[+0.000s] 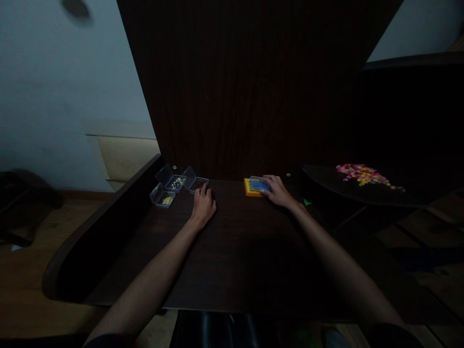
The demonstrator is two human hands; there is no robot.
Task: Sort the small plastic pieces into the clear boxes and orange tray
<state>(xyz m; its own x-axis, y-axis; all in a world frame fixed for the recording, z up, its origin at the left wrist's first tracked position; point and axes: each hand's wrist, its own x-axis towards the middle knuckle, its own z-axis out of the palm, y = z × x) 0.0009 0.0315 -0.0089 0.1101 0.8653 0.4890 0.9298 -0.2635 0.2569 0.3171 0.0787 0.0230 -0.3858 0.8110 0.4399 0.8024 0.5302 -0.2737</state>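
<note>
My left hand (204,207) reaches over the near right edge of a small clear plastic box (199,183) that contains dark brown bits. Its fingers are a little apart, and nothing shows between them. Beside that box on the left stand a hinged clear box (177,183) with pale pieces and another clear box (166,199) with yellow and white pieces, their lids up. My right hand (278,190) grips the right side of a clear plastic box (258,184) with blue contents. That one lies on a yellow box (250,190); the fingertips partly cover both.
The dark wooden desk (224,256) has a raised side panel (105,227) on the left and a tall back panel (232,87). A heap of small colourful pieces (362,174) lies on a curved shelf (333,188) at right. A small green thing (307,202) is near my right wrist.
</note>
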